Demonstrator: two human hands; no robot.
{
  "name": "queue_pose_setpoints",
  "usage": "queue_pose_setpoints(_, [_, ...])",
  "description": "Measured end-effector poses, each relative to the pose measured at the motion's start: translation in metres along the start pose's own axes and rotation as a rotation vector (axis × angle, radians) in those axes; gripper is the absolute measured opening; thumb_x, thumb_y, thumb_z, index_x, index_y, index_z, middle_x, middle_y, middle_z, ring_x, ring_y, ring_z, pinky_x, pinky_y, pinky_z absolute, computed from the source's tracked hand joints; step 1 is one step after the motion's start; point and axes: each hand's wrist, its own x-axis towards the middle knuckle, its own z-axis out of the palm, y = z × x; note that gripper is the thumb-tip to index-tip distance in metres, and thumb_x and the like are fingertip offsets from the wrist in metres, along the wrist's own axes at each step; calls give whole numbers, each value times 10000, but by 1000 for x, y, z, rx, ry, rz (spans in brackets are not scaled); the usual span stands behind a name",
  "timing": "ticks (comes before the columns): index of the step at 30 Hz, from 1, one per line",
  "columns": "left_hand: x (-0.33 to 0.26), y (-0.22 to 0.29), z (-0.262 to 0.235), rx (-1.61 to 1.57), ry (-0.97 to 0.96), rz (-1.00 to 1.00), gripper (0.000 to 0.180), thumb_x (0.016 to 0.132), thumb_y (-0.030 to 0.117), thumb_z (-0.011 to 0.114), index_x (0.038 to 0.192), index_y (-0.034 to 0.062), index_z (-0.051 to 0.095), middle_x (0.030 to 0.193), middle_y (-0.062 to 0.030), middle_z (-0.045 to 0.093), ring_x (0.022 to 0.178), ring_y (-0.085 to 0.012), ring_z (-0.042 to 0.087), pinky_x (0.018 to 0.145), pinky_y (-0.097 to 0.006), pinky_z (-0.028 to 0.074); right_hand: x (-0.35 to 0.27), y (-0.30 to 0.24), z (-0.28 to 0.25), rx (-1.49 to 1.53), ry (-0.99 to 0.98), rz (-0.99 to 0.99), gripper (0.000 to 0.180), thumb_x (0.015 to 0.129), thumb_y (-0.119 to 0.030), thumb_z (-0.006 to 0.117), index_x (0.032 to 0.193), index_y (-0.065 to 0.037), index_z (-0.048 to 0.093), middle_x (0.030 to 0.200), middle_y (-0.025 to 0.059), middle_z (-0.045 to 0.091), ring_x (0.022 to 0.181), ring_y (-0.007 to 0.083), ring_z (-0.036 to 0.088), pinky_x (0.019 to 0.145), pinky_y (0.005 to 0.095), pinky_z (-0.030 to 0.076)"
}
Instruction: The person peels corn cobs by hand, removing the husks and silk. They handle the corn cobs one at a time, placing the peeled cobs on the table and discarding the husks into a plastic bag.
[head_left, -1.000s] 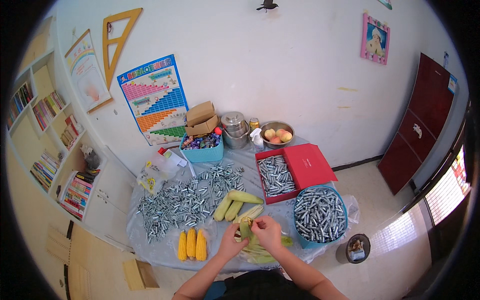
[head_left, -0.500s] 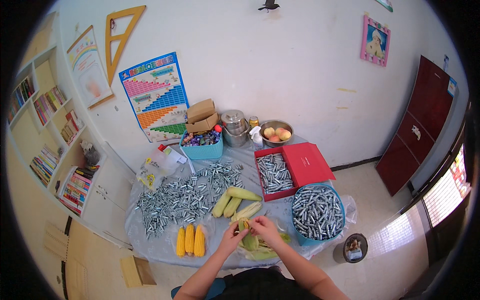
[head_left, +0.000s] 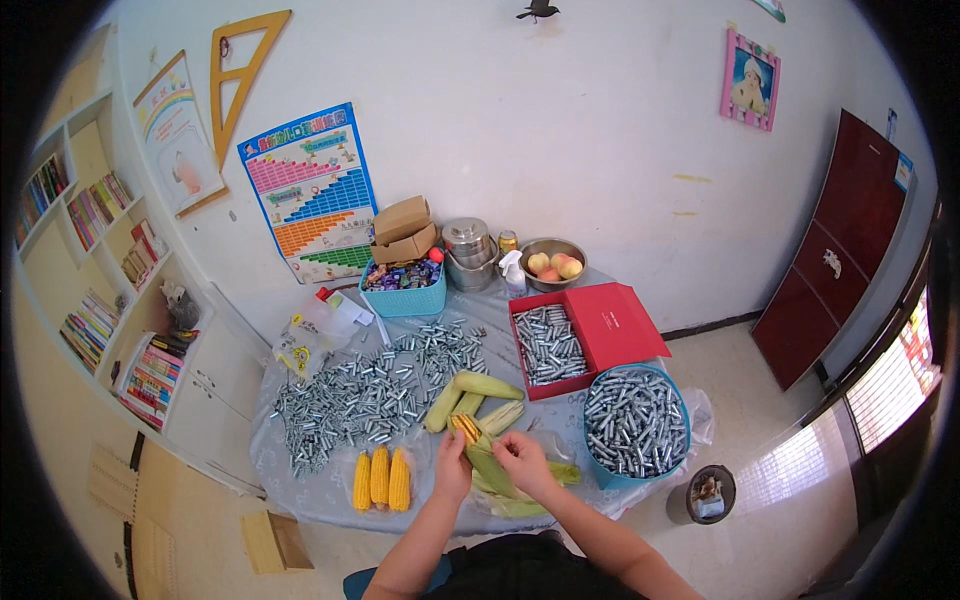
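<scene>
Grey patterned cloth [head_left: 320, 497] covers the table. Near its front edge, the left hand [head_left: 453, 470] has its fingers closed around one half-husked yellow corn cob [head_left: 465, 428], seemingly to steady it; the right hand [head_left: 523, 464] pinches the green leafy husk [head_left: 486, 464] between nearly closed fingertips, probably for purchase. Left, three bare yellow cobs [head_left: 380, 478] lie together, apart from three green-husked cobs [head_left: 486, 384] farther away; one paler husked shape [head_left: 504, 416], perhaps another cob, is partly unclear.
</scene>
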Motion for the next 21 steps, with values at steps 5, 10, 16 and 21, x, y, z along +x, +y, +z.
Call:
queue_pose_setpoints(5, [24, 25, -8, -129, 134, 102, 302, 935, 276, 464, 1110, 32, 490, 1078, -51, 543, 994, -164, 520, 890, -324, 401, -21, -15, -16, -261, 71, -72, 195, 819, -145, 618, 698, -22, 527, 608, 16, 505, 539, 74, 451, 489, 247, 377])
queue_pose_setpoints(10, [48, 33, -52, -190, 322, 189, 319, 937, 313, 458, 1092, 38, 504, 1034, -57, 555, 967, -180, 522, 897, -338, 401, -49, -11, -43, -342, 63, -7, 167, 784, -158, 622, 734, -15, 552, 640, 102, 545, 567, 209, 530, 541, 321, 426])
queue_pose_setpoints(16, [50, 56, -50, -160, 338, 224, 299, 931, 311, 476, 1092, 60, 499, 1003, -49, 551, 940, -175, 520, 869, -341, 415, -58, 33, -84, -242, 126, 113, 189, 790, -189, 625, 755, -11, 574, 615, 112, 562, 536, 221, 527, 537, 319, 431])
queue_pose_setpoints(21, [50, 34, -49, 37, 175, 239, 260, 922, 279, 509, 1074, 75, 460, 996, -43, 538, 909, -150, 514, 846, -308, 421, -29, 28, -83, -598, 206, 68, 154, 772, -128, 641, 842, 0, 592, 802, 129, 620, 729, 264, 602, 659, 341, 474])
